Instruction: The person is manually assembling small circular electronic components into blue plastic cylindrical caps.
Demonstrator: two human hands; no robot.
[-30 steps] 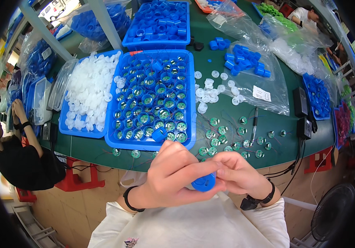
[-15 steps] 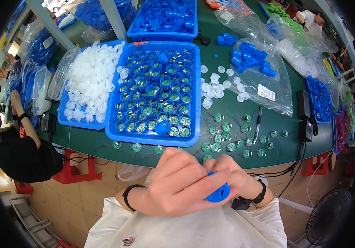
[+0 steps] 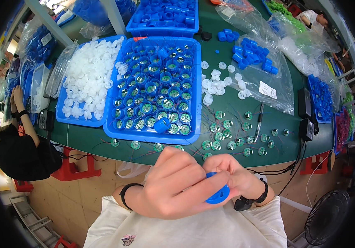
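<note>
Both hands are close to my chest, below the table's front edge. My left hand (image 3: pixel 173 186) and my right hand (image 3: pixel 237 175) are closed together on one round blue cap (image 3: pixel 218 194); the left fingers cover most of it. Just beyond them, small round green-and-silver discs with thin wires (image 3: pixel 223 136) lie scattered on the green table (image 3: pixel 82 138). A blue tray (image 3: pixel 194 103) holds many blue caps fitted with such discs, one loose cap (image 3: pixel 162 125) lying tilted near its front.
A second blue tray (image 3: pixel 68 120) of white plastic inserts sits left of it. Loose white inserts (image 3: pixel 221 80), a clear bag of blue caps (image 3: pixel 256 58), a pen (image 3: pixel 259 120) and black adapters (image 3: pixel 305 111) lie to the right. A person in black (image 3: pixel 16 140) sits at far left; a fan (image 3: pixel 328 215) stands lower right.
My hands have stayed together on the blue cap, turning it so it now shows lower, under my left fingers. The view has shifted slightly.
</note>
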